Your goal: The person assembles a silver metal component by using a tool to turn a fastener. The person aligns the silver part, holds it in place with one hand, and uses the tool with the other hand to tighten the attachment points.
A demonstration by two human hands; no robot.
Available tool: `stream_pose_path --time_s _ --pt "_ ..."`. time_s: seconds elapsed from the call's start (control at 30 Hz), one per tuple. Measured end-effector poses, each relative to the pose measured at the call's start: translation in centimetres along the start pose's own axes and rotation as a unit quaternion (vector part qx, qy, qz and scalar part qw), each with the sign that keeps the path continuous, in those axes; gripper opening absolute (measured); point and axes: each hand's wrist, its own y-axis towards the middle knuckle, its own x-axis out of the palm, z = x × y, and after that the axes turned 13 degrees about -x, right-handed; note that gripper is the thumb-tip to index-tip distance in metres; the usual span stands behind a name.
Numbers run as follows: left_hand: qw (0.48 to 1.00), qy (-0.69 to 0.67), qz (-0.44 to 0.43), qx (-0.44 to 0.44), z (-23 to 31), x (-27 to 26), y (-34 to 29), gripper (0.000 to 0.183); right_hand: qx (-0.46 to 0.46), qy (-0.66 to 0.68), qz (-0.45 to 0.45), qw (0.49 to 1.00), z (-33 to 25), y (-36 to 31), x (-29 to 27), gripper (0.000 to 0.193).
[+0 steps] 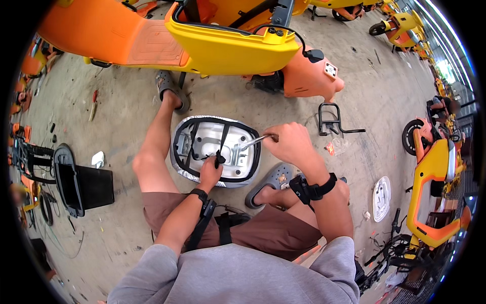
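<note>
Between my legs an upturned scooter seat lies on the floor, its white underside facing up, with a black rim and silver cover around it. Two black straps cross the underside. My left hand is closed on a bunched black strap end near the seat's middle. Above the seat's right rim, my right hand is closed around a silver wrench-like tool. The tool slants down to a metal bracket on the underside; I cannot tell whether its tip grips anything there.
A yellow and orange scooter body stands just ahead. A black tube frame lies to the right, a white seat base beyond it. Leftward are a black bin and a red-handled screwdriver. More scooters line the sides.
</note>
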Motion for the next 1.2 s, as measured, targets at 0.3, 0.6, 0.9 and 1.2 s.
stream_pose_path --time_s 0.3,0.6,0.9,1.2 --pt "1.0 -0.01 0.013 -0.004 0.9 -0.4 -0.3 0.031 -0.055 0.057 -0.029 0.996 1.3 -0.8 -1.3 0.059" --pt "1.0 -0.006 0.003 -0.011 1.2 -0.9 -0.3 0.036 -0.143 -0.077 0.047 0.986 5.2 -1.1 0.3 0.04" --pt "0.997 -0.077 0.018 -0.022 1.8 -0.8 -0.6 0.028 0.038 0.096 -0.017 0.994 2.4 -0.5 -1.5 0.024" --pt "0.998 -0.043 0.051 0.018 1.4 -0.9 -0.2 0.025 -0.098 0.095 -0.019 0.991 1.8 -0.1 -0.5 0.035"
